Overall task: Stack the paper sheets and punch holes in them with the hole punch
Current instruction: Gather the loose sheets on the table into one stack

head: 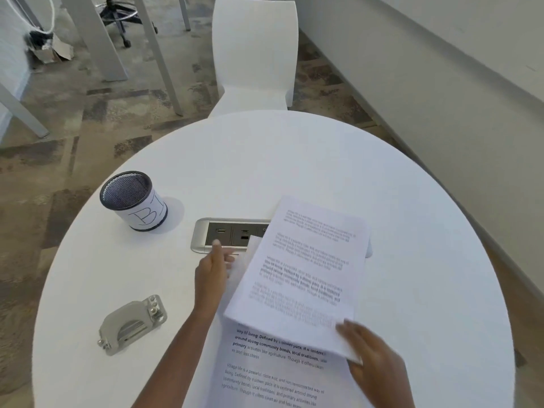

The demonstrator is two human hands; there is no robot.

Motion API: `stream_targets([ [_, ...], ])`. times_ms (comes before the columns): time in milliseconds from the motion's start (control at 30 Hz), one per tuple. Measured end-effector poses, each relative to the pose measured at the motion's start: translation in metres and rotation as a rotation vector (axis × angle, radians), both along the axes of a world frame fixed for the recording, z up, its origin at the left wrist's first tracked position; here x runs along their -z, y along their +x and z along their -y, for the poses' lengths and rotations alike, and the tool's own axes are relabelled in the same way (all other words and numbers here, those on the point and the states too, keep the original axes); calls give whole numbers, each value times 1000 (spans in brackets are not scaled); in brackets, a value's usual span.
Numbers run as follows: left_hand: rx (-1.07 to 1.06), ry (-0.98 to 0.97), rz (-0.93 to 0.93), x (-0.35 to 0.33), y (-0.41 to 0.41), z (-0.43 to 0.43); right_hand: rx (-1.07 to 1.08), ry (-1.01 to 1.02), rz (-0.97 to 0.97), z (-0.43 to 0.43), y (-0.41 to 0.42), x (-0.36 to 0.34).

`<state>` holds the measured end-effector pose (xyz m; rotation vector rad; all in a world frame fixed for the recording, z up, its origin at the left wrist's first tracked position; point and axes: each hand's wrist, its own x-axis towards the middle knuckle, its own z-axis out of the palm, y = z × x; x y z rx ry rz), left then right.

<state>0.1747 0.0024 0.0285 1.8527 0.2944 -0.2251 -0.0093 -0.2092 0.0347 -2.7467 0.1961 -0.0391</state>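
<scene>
Right now the right hand (374, 360) pinches the near corner of a lifted printed sheet (306, 272), thumb on top, fingers under and hidden by the paper. That sheet is raised and tilted, its far end over the table's middle, its near end over a second printed sheet (265, 375) lying flat on the round white table (412, 231) at the near edge. Behind the lifted sheet's left edge a further paper edge (250, 251) pokes out; can't tell if it's one sheet or more, or whether it is part of the same bundle. So at least two sheets, maybe three. Text on the lifted one is blurred, unreadable

Left hand (210, 275) sits just left of the lifted sheet, fingers stretched forward toward the hidden paper edge; fingertips partly covered by paper, so can't tell if it grips anything.

One metal hole punch (132, 325) sits on the table left of the left forearm, apart from the papers, nothing in it. One black mesh cup (134, 200) with a white label, letters hand-drawn, stands further back on the left. One socket panel (226, 235) is set in the table centre, right part covered by the sheet. One white chair (254, 54) beyond the table. Flat sheet cut off by the bottom frame edge
</scene>
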Motion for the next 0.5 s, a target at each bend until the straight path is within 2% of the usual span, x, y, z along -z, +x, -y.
stream_targets([
  [100, 132, 261, -6, 0, -27, -7, -114, 63, -55, -18, -42, -9],
  [233, 180, 389, 43, 2, -56, -8, 53, -87, 118, -46, -66, -28],
  [267, 189, 414, 48, 2, -61, -8, 197, -31, 98, -54, -57, -35],
  [333, 201, 458, 59, 2, -70, -8, 455, 265, 190, -66, -39, -37],
  [367, 202, 484, 56, 2, -75, -8, 512, 364, 234, -73, -40, -30],
  [433, 207, 551, 40, 1, -83, -11, 312, 330, 197, -69, -60, -20],
  [500, 225, 621, 19, 0, -92, -15, 225, 339, 103, -38, -76, -16],
])
